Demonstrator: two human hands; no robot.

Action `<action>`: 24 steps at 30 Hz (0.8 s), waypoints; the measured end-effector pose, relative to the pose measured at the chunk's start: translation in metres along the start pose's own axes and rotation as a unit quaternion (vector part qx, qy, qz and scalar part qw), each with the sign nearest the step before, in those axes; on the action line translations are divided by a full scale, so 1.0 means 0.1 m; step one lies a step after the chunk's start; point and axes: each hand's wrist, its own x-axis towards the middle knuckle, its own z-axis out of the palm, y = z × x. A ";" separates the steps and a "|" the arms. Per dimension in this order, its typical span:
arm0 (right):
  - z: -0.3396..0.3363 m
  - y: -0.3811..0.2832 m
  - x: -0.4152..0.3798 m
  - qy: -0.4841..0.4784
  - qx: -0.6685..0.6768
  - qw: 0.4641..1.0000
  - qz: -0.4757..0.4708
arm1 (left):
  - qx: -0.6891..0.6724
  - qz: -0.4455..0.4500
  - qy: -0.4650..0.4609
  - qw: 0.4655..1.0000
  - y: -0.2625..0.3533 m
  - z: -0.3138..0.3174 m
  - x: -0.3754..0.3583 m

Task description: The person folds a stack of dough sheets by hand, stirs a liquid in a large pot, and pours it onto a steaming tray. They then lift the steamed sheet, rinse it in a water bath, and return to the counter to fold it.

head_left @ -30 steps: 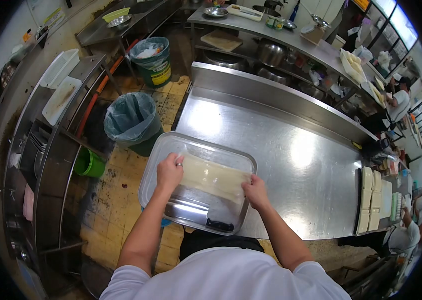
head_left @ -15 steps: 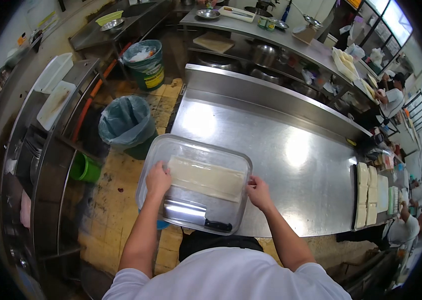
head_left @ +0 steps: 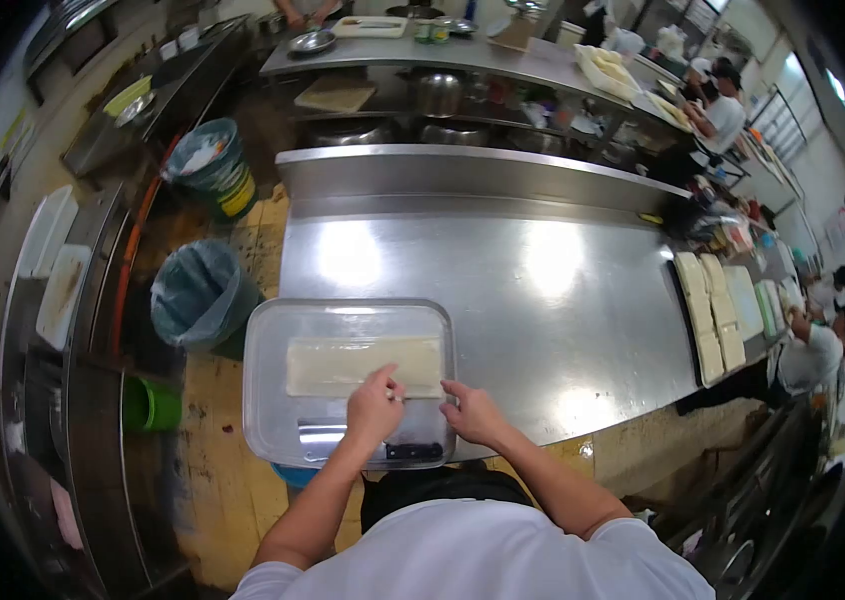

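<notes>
A pale, flat rectangular dough sheet (head_left: 343, 367) lies in a clear shallow tray (head_left: 268, 425) at the table's front left. My left hand (head_left: 376, 408) is over the sheet's front edge, index finger stretched out and the other fingers curled round a small pale bit too small to name. Beside the tray's right rim is my right hand (head_left: 476, 414), thumb and index finger apart near the sheet's right end, nothing visible between them. A knife (head_left: 413, 451) with a black handle and broad blade lies along the tray's front, partly behind my left forearm.
The steel table (head_left: 543, 330) stretches to the right and has a raised back edge. Pale blocks on a dark tray (head_left: 711, 320) stand at its right end. Lined bins (head_left: 201, 290) stand on the floor at left. Co-workers (head_left: 718, 115) are at the right and far back.
My left hand has moved from the sheet's left end rightward to its front edge, its fingers now curled. My right hand stays by the tray's right rim. The view has shifted.
</notes>
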 end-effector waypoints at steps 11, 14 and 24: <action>-0.67 0.97 -1.35 0.174 0.127 0.976 0.043 | 0.069 0.199 -0.180 0.961 1.18 1.27 -0.57; -0.81 1.38 -2.01 0.237 0.173 0.950 0.102 | 0.072 0.245 -0.217 0.942 1.61 1.66 -0.81; -1.35 2.49 -4.25 0.457 0.168 0.844 0.225 | 0.033 0.393 -0.398 0.828 3.03 3.48 -2.17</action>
